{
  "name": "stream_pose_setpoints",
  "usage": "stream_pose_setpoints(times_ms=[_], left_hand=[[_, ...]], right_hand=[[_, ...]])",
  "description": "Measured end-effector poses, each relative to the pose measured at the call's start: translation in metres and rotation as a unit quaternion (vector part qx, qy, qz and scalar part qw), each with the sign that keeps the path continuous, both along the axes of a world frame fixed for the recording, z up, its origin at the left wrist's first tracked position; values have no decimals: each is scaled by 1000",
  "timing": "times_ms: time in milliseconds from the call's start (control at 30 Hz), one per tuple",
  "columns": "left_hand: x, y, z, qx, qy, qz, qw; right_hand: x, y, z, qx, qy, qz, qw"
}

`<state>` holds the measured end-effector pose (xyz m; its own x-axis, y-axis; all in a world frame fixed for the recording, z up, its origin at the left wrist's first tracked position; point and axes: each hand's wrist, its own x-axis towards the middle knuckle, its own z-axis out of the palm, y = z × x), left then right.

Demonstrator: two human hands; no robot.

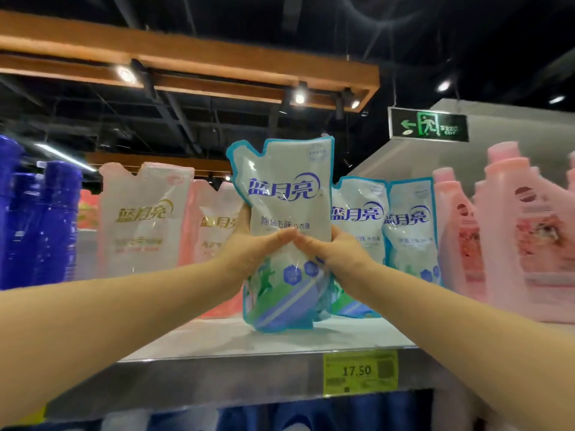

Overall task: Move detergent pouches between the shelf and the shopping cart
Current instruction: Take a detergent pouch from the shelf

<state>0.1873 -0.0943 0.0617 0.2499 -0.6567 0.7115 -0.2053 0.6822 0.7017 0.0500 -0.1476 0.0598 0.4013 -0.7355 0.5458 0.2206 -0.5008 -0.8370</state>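
Detergent pouch (pixel 286 197) held upright on the shelf (pixel 217 340).
It is gripped at mid-height by the left hand (pixel 249 247) and the right hand (pixel 337 255), thumbs nearly meeting across its front; two matching pouches (pixel 361 219) are stood just behind.

Supermarket aisle. Below the right hand (pixel 337 255), a yellow price tag (pixel 360 372) reading 17.50 on the edge of the metal shelf (pixel 217 379); beside that hand, ranked identical detergent pouches (pixel 407 234) and pink bottles (pixel 525 241); above it, a green exit sign (pixel 428 125).
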Motion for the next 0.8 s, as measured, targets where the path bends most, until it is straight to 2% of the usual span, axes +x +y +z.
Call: stream_pose_setpoints(times_ms=[100, 200, 300, 400, 533, 733, 800], left_hand=[[5, -11, -7, -1, 0, 15, 1000], [7, -15, 0, 39, 13, -23, 999], [14, -11, 19, 79, 26, -50, 995], [20, -8, 30, 116, -16, -8, 993], [23, -8, 34, 121, -43, 28, 991], [24, -2, 38, 114, -20, 60, 991], [21, 3, 34, 129, -36, 62, 989]], right_hand=[[3, -12, -4, 36, 41, -23, 998], [0, -18, 1, 45, 68, -4, 997], [-6, -17, 9, 38, 136, -5, 990], [-16, -12, 12, 13, 212, -5, 977], [-23, -12, 3, -18, 312, 3, 950], [-21, -16, -3, -17, 288, -22, 957], [-21, -15, -3, -20, 292, -27, 956]])
